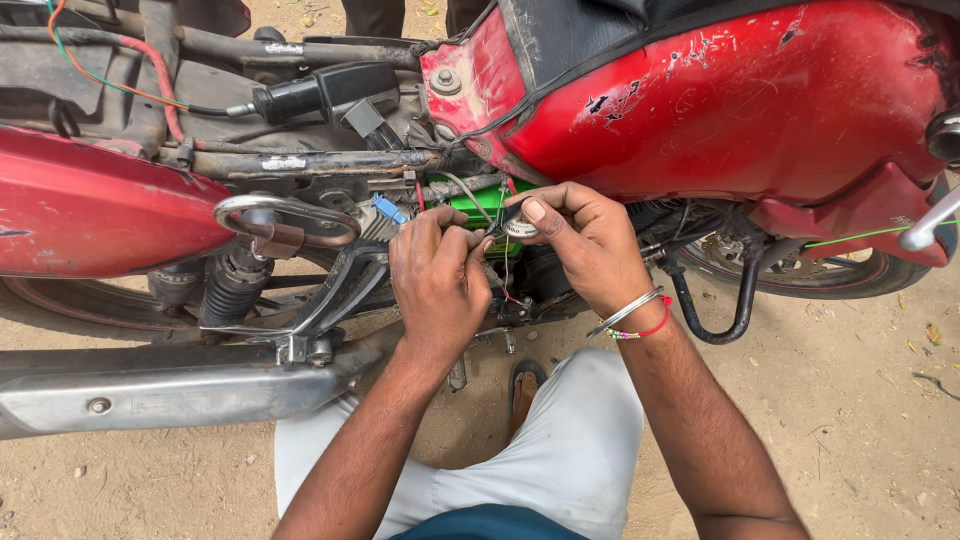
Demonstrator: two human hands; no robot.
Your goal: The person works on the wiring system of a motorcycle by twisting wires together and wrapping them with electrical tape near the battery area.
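- I see my left hand (438, 285) curled shut below the open side of the red motorcycle (720, 100), its fingers (455, 245) pinched on thin wires (497, 215) that run up toward the frame.
- My right hand (590, 250) sits just beside it, almost touching; its fingers are closed on a small roll of tape (519, 227), thumb pressed on top, and the roll sits right against the wires.
- The wires and the tape are in front of a green block (480, 200) set inside the frame, between the red rear side panel (90, 210) and the fuel tank.
- A small blue connector (389, 209) lies just left of the left hand, near a chrome ring (285, 220) above the rear shock spring (232, 285).
- The chrome exhaust pipe (170, 385) runs low across the left of the view, under my left forearm's side.
- On my right wrist I wear a metal bangle (625, 312) and a red thread.
- My knees in pale trousers (560, 450) are below the hands; a sandal (524, 385) rests on the sandy ground (850, 420).
- I cannot tell whether the wire ends are bare or already covered; the fingers hide them.
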